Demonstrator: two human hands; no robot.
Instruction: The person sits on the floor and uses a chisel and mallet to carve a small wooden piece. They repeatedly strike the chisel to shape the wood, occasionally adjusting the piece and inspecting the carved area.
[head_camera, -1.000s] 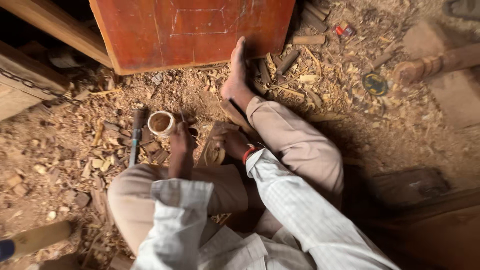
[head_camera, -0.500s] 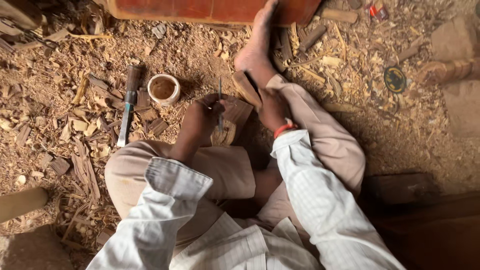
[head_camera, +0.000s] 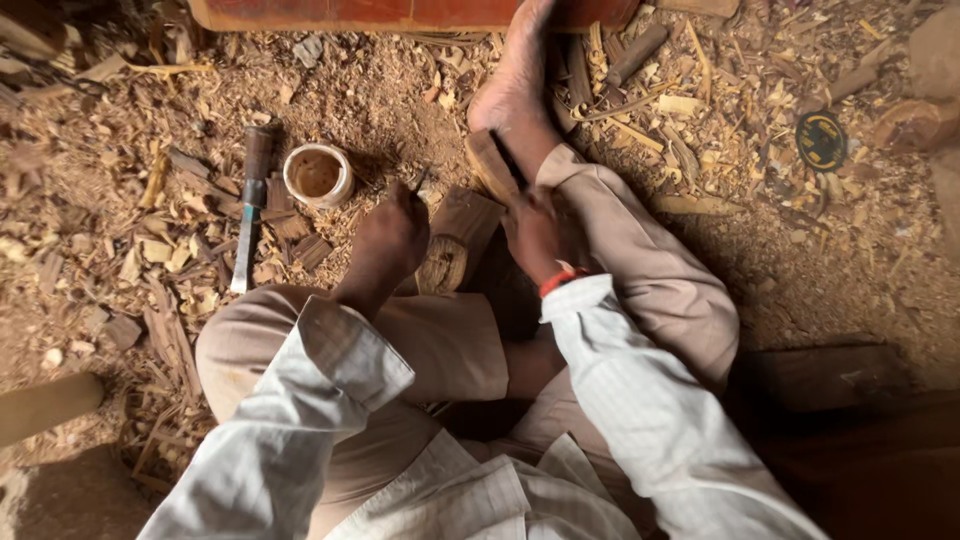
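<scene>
Over the wood block (head_camera: 455, 240), left hand (head_camera: 390, 240) grip around a half-hidden thin tool (head_camera: 421, 181), right hand (head_camera: 535, 232) grip unclear.

Dirt floor (head_camera: 840, 250) thick with wood shavings (head_camera: 690, 110)

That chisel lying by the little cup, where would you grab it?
Probably by the dark wooden handle at the far end of the chisel, coming down from above. It lies flat on the shavings beside the cup, blade pointing toward the person, so the handle is the thick, blunt part.
</scene>
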